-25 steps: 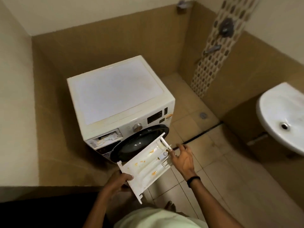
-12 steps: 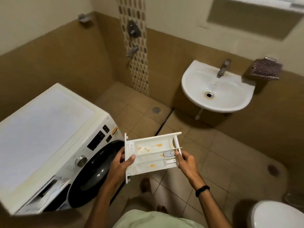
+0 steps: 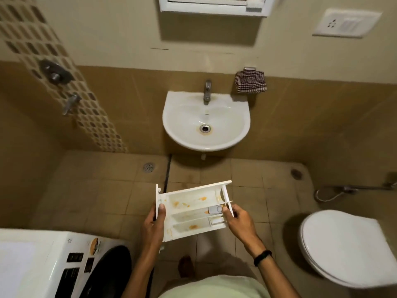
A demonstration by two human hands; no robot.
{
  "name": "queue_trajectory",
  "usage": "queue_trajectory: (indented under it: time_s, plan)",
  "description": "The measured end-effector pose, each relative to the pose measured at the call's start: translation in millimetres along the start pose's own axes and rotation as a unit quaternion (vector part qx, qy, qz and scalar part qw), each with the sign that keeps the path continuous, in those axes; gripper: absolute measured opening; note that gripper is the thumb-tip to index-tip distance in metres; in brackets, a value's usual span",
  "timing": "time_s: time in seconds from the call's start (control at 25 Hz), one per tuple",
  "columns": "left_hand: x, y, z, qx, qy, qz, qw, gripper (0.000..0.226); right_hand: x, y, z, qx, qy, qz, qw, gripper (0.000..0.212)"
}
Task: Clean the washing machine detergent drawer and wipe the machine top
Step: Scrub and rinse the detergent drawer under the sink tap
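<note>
I hold the white detergent drawer (image 3: pixel 191 208) out in front of me, level, above the tiled floor. Orange stains spot its compartments. My left hand (image 3: pixel 154 222) grips its left end, thumb over the front panel. My right hand (image 3: pixel 238 220) pinches its right end near a small grey insert. The white washing machine (image 3: pixel 43 265) stands at the lower left, its top and dark round door partly in view. A white wash basin (image 3: pixel 206 121) with a metal tap hangs on the wall straight ahead, beyond the drawer.
A checked cloth (image 3: pixel 250 81) hangs on the wall right of the basin. A closed white toilet (image 3: pixel 343 246) sits at the right, with a hose sprayer (image 3: pixel 348 189) on the wall above it. Shower fittings (image 3: pixel 55 73) are on the left wall. Floor drains lie below the basin.
I have turned right, away from the washing machine, and now face the basin. The drawer stayed in both hands and now lies level in front of me.
</note>
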State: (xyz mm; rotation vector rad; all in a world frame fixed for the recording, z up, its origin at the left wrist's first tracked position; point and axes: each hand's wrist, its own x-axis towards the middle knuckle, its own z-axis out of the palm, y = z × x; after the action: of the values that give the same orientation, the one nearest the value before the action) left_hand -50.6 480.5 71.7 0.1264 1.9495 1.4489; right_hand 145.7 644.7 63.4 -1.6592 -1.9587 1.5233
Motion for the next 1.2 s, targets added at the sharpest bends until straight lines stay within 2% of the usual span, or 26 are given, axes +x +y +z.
queue_trajectory:
  time_s: [0.16,0.32,0.4,0.56,0.68,0.84,1.2]
  plan:
    - [40.5,27.2,32.4,0.024,-0.038,0.007,0.999,0.047,26.6,-7.3,-19.6,0.032,0.026,0.022,0.999,0.025]
    - [82.5,44.7,69.9,0.045,-0.031,0.027,0.998,0.088,75.1,-22.6,-43.3,0.05,0.045,0.021,0.998,0.025]
    - [100.8,52.1,87.7,0.05,-0.035,0.021,0.998,0.094,101.0,-31.4,-56.6,0.054,0.045,0.012,0.997,0.022]
    - [120.6,86.5,137.1,0.063,-0.01,0.018,0.998,0.066,160.0,-55.8,-95.9,0.047,0.036,-0.014,0.998,0.016]
    - [128.8,109.2,169.2,0.027,0.008,0.017,0.999,0.069,195.1,-72.3,-120.0,0.036,0.022,-0.028,0.999,0.012]
    - [148.8,129.9,197.2,0.02,0.039,0.027,0.999,0.046,238.5,-85.4,-131.1,0.034,0.006,-0.031,0.999,0.013]
    - [249.3,155.1,221.2,0.04,0.074,-0.01,0.996,0.056,340.9,-121.1,-119.8,0.032,-0.023,-0.03,0.999,0.006]
